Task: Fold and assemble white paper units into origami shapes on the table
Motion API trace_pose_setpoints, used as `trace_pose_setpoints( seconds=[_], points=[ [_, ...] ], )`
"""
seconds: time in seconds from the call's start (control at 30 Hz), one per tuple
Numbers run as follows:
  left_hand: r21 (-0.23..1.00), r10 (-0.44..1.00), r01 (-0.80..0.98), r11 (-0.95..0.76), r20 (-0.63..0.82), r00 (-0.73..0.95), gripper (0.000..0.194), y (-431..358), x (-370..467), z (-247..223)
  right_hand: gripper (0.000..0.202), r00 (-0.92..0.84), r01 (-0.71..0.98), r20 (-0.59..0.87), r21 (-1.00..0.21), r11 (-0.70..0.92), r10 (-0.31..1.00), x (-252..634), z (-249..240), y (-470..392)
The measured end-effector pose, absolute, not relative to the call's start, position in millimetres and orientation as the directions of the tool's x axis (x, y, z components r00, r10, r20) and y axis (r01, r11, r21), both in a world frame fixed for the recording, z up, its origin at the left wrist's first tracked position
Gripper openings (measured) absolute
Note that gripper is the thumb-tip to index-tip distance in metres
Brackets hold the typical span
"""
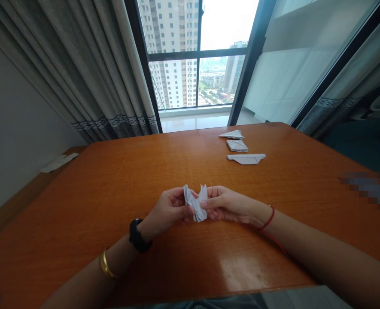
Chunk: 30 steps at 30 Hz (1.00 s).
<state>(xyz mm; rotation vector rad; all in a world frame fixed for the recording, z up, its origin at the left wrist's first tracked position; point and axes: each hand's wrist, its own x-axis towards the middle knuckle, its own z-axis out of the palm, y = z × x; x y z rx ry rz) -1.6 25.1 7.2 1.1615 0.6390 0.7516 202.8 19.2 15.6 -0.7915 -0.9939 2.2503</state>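
A small white folded paper (200,209) with several layered points is held above the wooden table (128,171), between both hands. My left hand (173,206) pinches its left side, thumb in front. On the right side, my right hand (223,204) grips it with the thumb on its face. The paper's two upper ends spread apart, and its lower part is bunched together. Fingers hide parts of its back.
Farther back on the table lie a pointed folded paper (233,134), a square folded paper (237,146) and a long flat folded paper (247,159). Loose paper (59,163) is at the left edge. Curtains and a window stand beyond.
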Motion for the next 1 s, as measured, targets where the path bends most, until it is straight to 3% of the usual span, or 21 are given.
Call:
trace_pose_setpoints(
  seconds=[0.23,0.5,0.63,0.8,1.0],
  points=[
    [0.955,0.762,-0.187,0.229,-0.056,0.645,0.048,22.1,-1.2,6.9,0.024,-0.668,-0.257,-0.230,-0.821,-0.510,0.707,203.6,15.6,17.5],
    [0.964,0.784,-0.165,0.208,-0.063,0.618,0.049,24.1,-2.0,5.1,0.039,-0.677,-0.217,-0.280,-0.808,-0.548,0.680,200.6,14.9,15.1],
    [0.971,0.826,-0.164,0.175,-0.055,0.561,0.055,24.3,0.0,5.7,0.035,-0.582,-0.200,-0.228,-0.890,-0.409,0.781,200.4,16.0,17.7],
    [0.993,0.865,-0.006,0.114,-0.096,0.493,0.041,20.5,4.6,5.1,0.038,-0.401,-0.122,-0.103,-0.979,-0.165,0.910,199.3,17.1,20.4],
    [0.990,0.877,0.090,0.110,-0.139,0.459,0.038,16.5,6.8,2.6,0.040,-0.357,-0.009,-0.150,-0.986,-0.164,0.922,199.6,17.5,18.7]
  ],
)
